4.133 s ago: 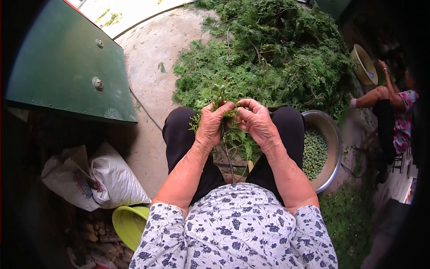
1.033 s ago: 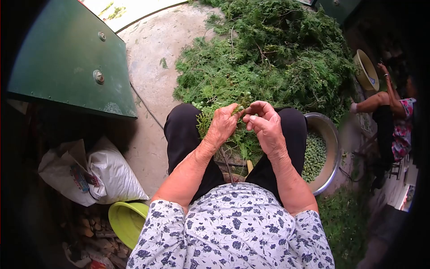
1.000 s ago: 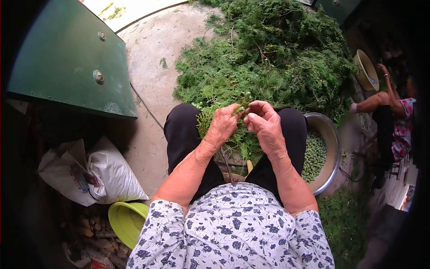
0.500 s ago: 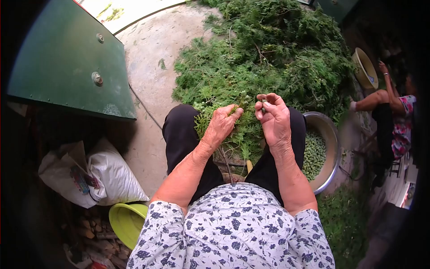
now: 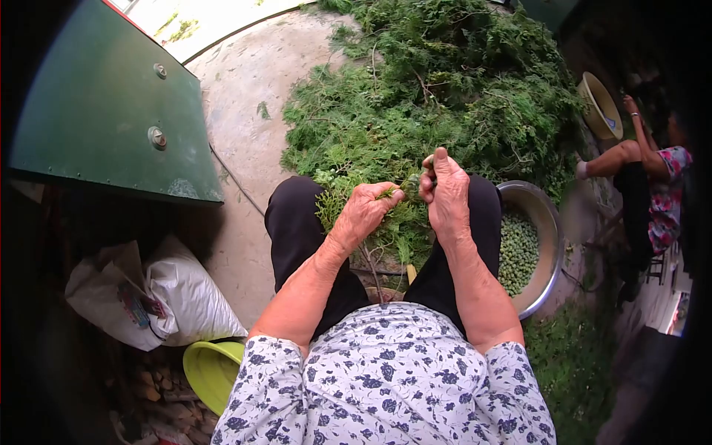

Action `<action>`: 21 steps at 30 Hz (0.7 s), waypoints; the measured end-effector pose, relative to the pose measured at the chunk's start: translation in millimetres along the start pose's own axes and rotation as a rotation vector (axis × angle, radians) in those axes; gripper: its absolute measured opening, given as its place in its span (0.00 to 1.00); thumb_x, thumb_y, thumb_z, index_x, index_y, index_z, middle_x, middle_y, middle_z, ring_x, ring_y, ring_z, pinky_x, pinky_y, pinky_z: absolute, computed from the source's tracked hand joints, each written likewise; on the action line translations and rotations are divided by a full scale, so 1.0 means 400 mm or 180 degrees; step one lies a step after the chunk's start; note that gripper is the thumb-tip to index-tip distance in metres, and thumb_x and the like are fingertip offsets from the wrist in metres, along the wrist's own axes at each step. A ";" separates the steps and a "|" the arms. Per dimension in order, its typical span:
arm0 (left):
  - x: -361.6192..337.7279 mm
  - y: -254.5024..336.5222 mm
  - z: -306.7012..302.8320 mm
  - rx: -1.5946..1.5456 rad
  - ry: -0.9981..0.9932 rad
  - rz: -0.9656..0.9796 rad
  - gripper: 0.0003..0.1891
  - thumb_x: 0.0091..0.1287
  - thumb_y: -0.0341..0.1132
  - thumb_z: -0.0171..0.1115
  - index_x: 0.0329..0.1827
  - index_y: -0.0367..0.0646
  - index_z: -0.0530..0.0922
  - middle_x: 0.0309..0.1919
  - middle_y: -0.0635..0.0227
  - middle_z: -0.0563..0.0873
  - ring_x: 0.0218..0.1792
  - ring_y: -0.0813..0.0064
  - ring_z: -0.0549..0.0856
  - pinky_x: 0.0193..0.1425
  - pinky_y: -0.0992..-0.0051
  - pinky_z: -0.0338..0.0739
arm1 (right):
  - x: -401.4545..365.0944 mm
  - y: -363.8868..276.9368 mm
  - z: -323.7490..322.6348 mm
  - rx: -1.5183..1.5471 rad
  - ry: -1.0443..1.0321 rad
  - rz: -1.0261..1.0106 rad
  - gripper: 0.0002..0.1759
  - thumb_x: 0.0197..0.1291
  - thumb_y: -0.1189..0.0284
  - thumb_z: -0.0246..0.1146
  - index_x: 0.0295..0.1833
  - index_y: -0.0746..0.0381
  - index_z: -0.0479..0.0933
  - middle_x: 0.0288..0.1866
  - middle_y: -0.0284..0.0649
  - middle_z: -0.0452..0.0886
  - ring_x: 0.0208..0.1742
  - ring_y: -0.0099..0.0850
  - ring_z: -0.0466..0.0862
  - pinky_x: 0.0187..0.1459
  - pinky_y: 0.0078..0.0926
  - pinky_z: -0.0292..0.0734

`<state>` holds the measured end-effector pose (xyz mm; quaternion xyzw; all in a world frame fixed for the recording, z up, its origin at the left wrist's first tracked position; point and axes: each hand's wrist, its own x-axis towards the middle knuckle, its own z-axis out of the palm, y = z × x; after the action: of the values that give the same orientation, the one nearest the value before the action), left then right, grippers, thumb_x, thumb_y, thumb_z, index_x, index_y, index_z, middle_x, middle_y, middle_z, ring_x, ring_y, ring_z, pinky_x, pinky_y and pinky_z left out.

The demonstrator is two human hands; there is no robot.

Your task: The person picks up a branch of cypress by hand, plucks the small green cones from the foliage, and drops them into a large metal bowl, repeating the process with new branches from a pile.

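My left hand pinches a leafy evergreen branch, whose flat green sprays lie over my lap between my knees. A bare brown stem runs down from the foliage toward my waist. Just to the right, my right hand has its thumb raised and its fingers curled around small green cones, mostly hidden by the fingers. A small gap separates the two hands. Beside my right knee stands a wide metal basin with many small green cones in it.
A large heap of cut evergreen branches lies ahead. At left are a green metal cabinet, a white sack and a lime-green tub. Another person sits at far right near a beige basin. Loose greenery covers the floor at lower right.
My right hand has turned, its thumb now pointing up and its fingers curled tighter. My left hand has shifted slightly down and keeps its pinch on the branch.
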<state>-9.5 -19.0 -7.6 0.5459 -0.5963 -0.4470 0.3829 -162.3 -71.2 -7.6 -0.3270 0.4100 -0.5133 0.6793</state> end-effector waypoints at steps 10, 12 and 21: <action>-0.009 0.021 -0.015 -0.0666 0.0055 -0.0643 0.17 0.67 0.45 0.55 0.35 0.38 0.77 0.17 0.76 0.72 0.15 0.87 0.71 0.16 0.82 0.64 | -0.012 -0.042 -0.001 0.0104 -0.0615 0.0302 0.10 0.60 0.71 0.62 0.45 0.64 0.73 0.34 0.31 0.74 0.25 0.16 0.72 0.21 0.12 0.63; -0.008 0.026 -0.013 -0.0575 0.0058 -0.0610 0.16 0.66 0.45 0.57 0.37 0.38 0.77 0.13 0.75 0.66 0.14 0.86 0.64 0.19 0.78 0.62 | -0.022 -0.042 0.005 -0.0172 -0.0678 0.0245 0.11 0.58 0.72 0.63 0.44 0.64 0.73 0.33 0.30 0.74 0.24 0.15 0.71 0.21 0.11 0.62; -0.007 0.006 -0.006 -0.0354 0.0025 -0.0265 0.15 0.66 0.44 0.56 0.37 0.38 0.78 0.12 0.76 0.66 0.15 0.86 0.63 0.20 0.78 0.62 | 0.001 -0.014 -0.009 0.0200 -0.0122 -0.0145 0.08 0.61 0.70 0.62 0.38 0.63 0.73 0.26 0.30 0.73 0.21 0.14 0.69 0.17 0.10 0.58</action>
<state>-7.6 -16.6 -4.2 0.5499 -0.5458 -0.4928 0.3960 -167.9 -73.0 -4.3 -0.3245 0.3730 -0.5349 0.6851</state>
